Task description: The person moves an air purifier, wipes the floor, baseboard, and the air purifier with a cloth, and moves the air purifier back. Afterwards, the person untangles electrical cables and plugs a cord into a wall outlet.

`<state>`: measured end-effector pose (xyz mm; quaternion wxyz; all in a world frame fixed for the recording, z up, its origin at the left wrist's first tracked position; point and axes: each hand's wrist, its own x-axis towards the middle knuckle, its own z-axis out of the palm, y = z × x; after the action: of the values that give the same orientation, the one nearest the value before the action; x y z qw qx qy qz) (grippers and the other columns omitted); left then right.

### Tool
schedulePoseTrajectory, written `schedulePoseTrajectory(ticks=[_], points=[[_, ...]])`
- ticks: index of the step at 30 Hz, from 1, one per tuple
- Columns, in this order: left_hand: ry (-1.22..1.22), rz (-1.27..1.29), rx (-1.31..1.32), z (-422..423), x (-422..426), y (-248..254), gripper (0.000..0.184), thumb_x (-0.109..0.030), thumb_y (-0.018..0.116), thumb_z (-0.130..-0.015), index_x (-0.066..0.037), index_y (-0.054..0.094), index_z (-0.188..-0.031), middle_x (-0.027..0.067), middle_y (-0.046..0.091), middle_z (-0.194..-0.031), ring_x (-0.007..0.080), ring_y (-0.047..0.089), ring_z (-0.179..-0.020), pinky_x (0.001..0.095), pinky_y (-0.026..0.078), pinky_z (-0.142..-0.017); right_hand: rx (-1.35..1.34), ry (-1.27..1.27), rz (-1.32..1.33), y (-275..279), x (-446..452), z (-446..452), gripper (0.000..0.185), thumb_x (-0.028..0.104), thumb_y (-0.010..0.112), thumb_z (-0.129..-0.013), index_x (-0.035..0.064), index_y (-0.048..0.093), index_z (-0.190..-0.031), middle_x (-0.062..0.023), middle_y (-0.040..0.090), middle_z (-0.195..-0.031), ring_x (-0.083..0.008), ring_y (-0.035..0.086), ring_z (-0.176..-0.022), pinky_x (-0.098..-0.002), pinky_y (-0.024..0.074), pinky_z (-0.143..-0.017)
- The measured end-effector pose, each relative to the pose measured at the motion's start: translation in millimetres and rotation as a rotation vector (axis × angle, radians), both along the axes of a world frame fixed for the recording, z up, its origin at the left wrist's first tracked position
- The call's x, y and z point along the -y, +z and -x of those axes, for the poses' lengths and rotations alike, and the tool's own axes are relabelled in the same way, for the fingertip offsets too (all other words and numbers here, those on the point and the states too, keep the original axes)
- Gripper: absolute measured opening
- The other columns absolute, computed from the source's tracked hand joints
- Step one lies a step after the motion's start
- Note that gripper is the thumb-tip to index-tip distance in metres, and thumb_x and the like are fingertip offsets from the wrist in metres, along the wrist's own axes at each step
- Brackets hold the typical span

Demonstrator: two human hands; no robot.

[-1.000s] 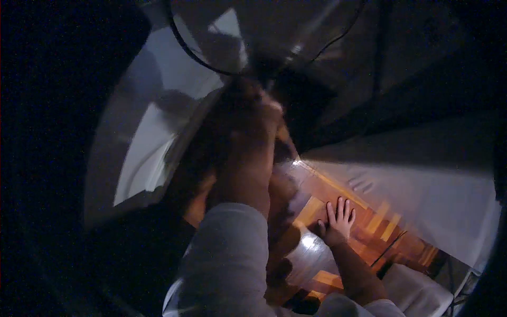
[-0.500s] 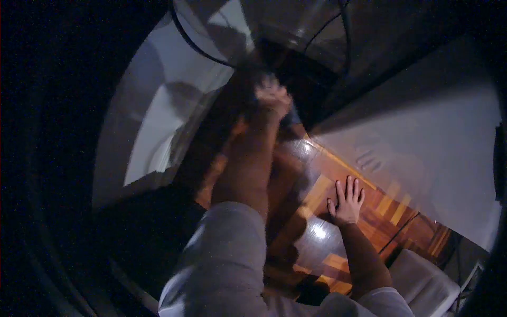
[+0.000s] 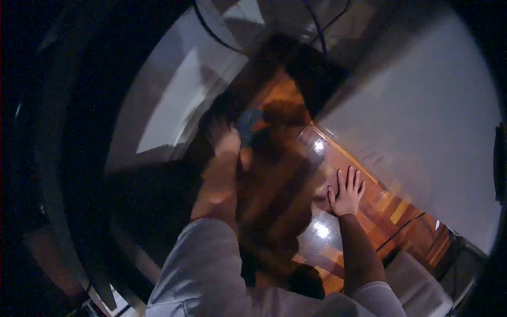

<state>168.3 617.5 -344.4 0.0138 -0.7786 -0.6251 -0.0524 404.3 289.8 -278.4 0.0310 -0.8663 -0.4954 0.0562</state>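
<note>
My left hand (image 3: 226, 138) is low over the dark part of the wooden floor, blurred by motion. Against its right side shows a blue-grey cloth (image 3: 248, 122), which my hand appears to hold; the fingers themselves are smeared and partly lost in shadow. Flat on the parquet floor (image 3: 388, 203), my right hand (image 3: 347, 194) rests palm down with fingers spread, near the base of the white wall. It holds nothing.
A white wall (image 3: 422, 116) rises on the right, with a light wooden strip along its foot. Dark cables (image 3: 214, 33) hang at the top. A thin cord (image 3: 398, 232) lies on the floor near a grey padded piece (image 3: 414, 282). Pale panels (image 3: 171, 105) stand at left.
My left hand has swept left and back toward me, and the blue-grey cloth has moved with it. My right hand stays planted on the floor. The view has shifted slightly.
</note>
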Motion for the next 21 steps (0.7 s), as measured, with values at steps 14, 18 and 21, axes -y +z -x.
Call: schedulePoseTrajectory(ticks=[14, 18, 21], points=[[0.154, 0.063, -0.220, -13.3, 89.1, 46.9, 0.047, -0.035, 0.032, -0.087, -0.012, 0.036, -0.128, 0.0134, 0.032, -0.134, 0.0366, 0.027, -0.123, 0.0555, 0.021, -0.096, 0.028, -0.010, 0.057, 8.5, -4.4, 4.3, 0.057, 0.042, 0.044, -0.081, 0.0204, 0.032, -0.132, -0.0100, 0.015, -0.142, -0.0299, 0.011, -0.131, -0.0521, 0.0078, -0.101], [-0.285, 0.273, -0.159, -57.1, 189.6, 85.5, 0.049, -0.037, 0.031, -0.088, -0.012, 0.031, -0.130, 0.0122, 0.029, -0.136, 0.0389, 0.024, -0.125, 0.0580, 0.016, -0.097, 0.014, 0.000, -0.003, -0.7, -2.2, -2.1, 0.054, 0.043, 0.044, -0.081, 0.0213, 0.034, -0.130, -0.0090, 0.017, -0.142, -0.0307, 0.013, -0.131, -0.0544, 0.0081, -0.101], [-0.528, 0.528, 0.106, -36.6, 197.0, 89.3, 0.051, -0.034, 0.035, -0.088, -0.010, 0.028, -0.132, 0.0124, 0.028, -0.137, 0.0367, 0.020, -0.127, 0.0550, 0.013, -0.100, -0.064, -0.064, -0.031, 1.4, -3.6, 1.3, 0.055, 0.043, 0.044, -0.081, 0.0210, 0.035, -0.130, -0.0093, 0.019, -0.141, -0.0300, 0.014, -0.130, -0.0547, 0.0081, -0.101]])
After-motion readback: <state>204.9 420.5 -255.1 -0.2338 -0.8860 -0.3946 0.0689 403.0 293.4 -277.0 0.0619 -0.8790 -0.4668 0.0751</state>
